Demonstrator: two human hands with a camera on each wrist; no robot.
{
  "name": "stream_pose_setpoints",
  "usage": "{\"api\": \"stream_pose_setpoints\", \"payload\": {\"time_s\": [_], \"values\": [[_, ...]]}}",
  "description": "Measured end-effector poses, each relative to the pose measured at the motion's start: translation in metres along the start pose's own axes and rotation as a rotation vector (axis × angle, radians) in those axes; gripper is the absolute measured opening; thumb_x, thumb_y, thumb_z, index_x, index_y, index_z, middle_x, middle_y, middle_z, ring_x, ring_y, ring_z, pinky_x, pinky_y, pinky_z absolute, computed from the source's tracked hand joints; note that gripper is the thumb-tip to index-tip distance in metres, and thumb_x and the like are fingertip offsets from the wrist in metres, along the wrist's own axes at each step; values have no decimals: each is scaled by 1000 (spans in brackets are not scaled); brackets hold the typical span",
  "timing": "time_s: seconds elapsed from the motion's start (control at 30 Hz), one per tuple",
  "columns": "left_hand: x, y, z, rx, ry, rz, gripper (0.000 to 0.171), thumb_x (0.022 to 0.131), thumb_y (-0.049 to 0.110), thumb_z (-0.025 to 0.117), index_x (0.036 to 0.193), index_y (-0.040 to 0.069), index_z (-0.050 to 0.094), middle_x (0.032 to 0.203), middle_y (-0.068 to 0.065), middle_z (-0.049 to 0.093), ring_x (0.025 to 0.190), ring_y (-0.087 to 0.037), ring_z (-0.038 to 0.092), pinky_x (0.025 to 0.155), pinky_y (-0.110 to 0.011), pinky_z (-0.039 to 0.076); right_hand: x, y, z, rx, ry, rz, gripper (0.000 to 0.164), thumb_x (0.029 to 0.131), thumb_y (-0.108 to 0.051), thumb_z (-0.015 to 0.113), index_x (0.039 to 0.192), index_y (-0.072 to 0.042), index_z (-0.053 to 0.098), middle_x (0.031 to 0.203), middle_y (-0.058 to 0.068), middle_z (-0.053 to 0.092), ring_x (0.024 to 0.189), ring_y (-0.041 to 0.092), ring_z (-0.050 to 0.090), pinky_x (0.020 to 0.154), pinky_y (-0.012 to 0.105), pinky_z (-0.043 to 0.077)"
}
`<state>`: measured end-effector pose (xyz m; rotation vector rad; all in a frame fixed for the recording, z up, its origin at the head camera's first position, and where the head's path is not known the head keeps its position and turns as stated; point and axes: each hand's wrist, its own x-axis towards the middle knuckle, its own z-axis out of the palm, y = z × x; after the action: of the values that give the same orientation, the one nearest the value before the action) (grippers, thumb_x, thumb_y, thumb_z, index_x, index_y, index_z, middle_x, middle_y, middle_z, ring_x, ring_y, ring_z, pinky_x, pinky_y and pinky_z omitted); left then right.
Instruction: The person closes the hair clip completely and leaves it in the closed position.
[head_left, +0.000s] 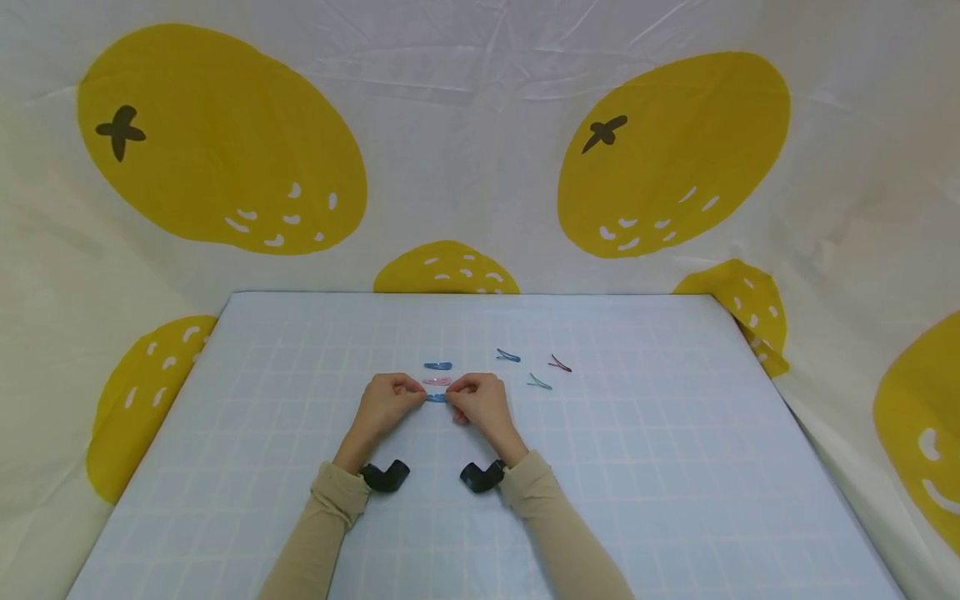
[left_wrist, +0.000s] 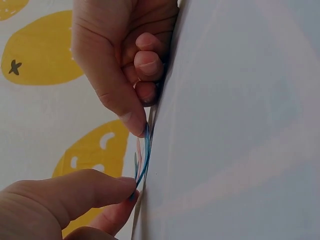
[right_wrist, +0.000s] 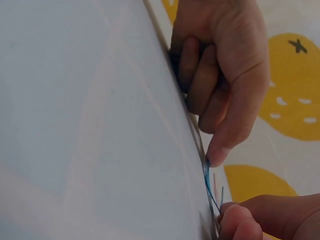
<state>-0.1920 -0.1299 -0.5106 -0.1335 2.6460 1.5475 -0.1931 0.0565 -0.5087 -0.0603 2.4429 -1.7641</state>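
A blue snap hair clip (head_left: 437, 398) spans the gap between the two hands, close over the table. The left hand (head_left: 388, 404) pinches its left end, and the right hand (head_left: 480, 402) grips the other end between thumb and finger. Seen from the side in the left wrist view, the clip (left_wrist: 147, 150) looks bowed. Fingertips hide both its ends. Just beyond it lies a pink hair clip (head_left: 437, 382), and behind that another blue hair clip (head_left: 438, 366), both lying flat in line with it.
To the right lie a blue clip (head_left: 508, 356), a dark red clip (head_left: 560, 364) and a green clip (head_left: 540, 382), each with its prongs spread apart. The table (head_left: 645, 467) has a pale checked cover. Behind hangs a white cloth (head_left: 465, 150) with yellow fruit prints.
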Motion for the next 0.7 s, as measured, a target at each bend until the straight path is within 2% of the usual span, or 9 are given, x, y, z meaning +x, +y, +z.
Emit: {"api": "stream_pose_setpoints", "payload": {"time_s": [0.47,0.6,0.7], "values": [[0,2,0,5,6,-23,11,81,17,75,83,6,75,53,4,40,49,-10,34,48,-26,25,1,2,-1,33,-1,-17,4,86,-6,73,83,-3,73,57,3,61,43,12,55,46,23,46],[-1,2,-2,-35,-13,-21,13,84,18,74,86,5,74,55,3,47,52,-11,39,51,-26,31,2,0,-3,65,-18,6,5,87,-6,73,85,-2,73,60,5,63,44,13,56,46,24,48],[-2,5,-5,-61,-27,5,13,86,16,74,88,4,74,58,1,52,55,-12,43,54,-27,34,2,-2,-6,77,-40,24,6,88,-7,72,88,-1,74,63,6,64,45,13,57,47,25,49]]}}
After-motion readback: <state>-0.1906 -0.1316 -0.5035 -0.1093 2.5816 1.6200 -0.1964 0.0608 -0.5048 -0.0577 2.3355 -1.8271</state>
